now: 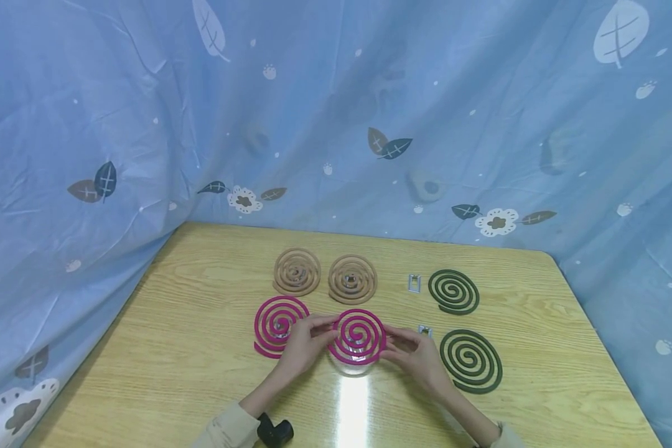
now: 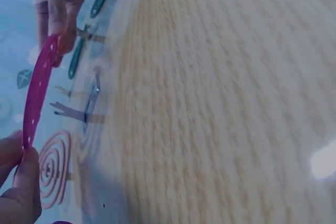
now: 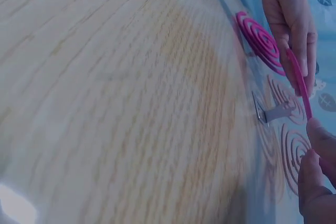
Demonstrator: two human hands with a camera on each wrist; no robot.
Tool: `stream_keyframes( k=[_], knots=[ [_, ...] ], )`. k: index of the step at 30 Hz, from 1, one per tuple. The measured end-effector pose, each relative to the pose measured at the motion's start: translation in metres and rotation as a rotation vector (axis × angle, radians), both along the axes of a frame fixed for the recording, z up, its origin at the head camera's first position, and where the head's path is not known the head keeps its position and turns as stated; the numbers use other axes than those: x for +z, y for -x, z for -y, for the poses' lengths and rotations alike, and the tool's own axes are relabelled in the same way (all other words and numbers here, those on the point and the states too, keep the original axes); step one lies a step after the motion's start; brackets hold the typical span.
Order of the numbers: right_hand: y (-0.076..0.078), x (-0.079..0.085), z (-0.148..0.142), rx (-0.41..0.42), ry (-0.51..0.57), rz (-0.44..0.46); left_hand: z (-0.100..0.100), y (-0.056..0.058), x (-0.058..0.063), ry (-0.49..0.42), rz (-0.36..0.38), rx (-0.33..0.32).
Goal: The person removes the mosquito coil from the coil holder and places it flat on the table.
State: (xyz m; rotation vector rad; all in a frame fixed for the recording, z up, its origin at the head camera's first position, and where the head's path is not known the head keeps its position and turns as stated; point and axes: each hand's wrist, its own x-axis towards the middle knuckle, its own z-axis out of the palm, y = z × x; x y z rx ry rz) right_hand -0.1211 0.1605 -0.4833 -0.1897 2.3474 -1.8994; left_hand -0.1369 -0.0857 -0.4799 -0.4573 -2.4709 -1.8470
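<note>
Blue curtain w/ leaf + flower print (image 1: 313, 112) hangs behind far edge of wooden worktop (image 1: 190, 298) and down past its L and R edges.

Both hands in, beige sleeves. L hand (image 1: 302, 345): thumb + fingers pinched on L rim of held pink coil (image 1: 357, 336). R hand (image 1: 420, 361): same on R rim, gap only coil-thick. Held coil is approx mid-worktop btwn L and R edges, up off the surface; wrist cams show it edge-on.

Near green coil (image 1: 470, 356) and far green coil (image 1: 453, 290) lie toward R edge, far one closer to far R corner. Other pink coil (image 1: 282, 325) is L of held one, partly behind L hand. L brown coil (image 1: 297, 272) + R brown coil (image 1: 352, 279) side by side nr far edge, metal showing thru both centers.

Black obj (image 1: 275, 430) by L sleeve, can't ID.

Metal stand (image 3: 277, 112) sits under held coil, not touching. Far loose stand (image 1: 414, 278) just L of far green; near loose stand (image 1: 425, 331) by R hand, partly hidden.
</note>
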Motion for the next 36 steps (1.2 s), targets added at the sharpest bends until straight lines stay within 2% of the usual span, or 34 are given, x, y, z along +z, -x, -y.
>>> stream_keyframes(
  k=[2,6,10,20,27,32,36],
  knots=[
    [-0.001,0.001,-0.003,-0.009,-0.012,0.0,-0.001,-0.001,0.003,-0.023,0.072,0.0],
    [-0.002,0.001,-0.01,-0.005,0.003,0.001,-0.003,-0.003,0.006,-0.034,0.149,-0.007],
    [-0.003,-0.001,-0.016,0.02,0.018,-0.042,-0.005,-0.005,0.007,-0.038,0.168,-0.022],
    [-0.007,-0.001,-0.03,0.086,-0.021,-0.178,-0.011,-0.011,0.006,-0.051,0.192,-0.082],
    [-0.011,-0.001,-0.038,0.088,-0.024,-0.194,-0.017,-0.015,0.005,-0.145,0.231,-0.128],
    [-0.014,-0.001,-0.044,0.115,-0.026,-0.202,-0.021,-0.017,0.005,-0.156,0.246,-0.13],
    [-0.014,-0.003,-0.051,0.131,-0.032,-0.175,-0.024,-0.018,0.004,-0.122,0.247,-0.133]
  ],
)
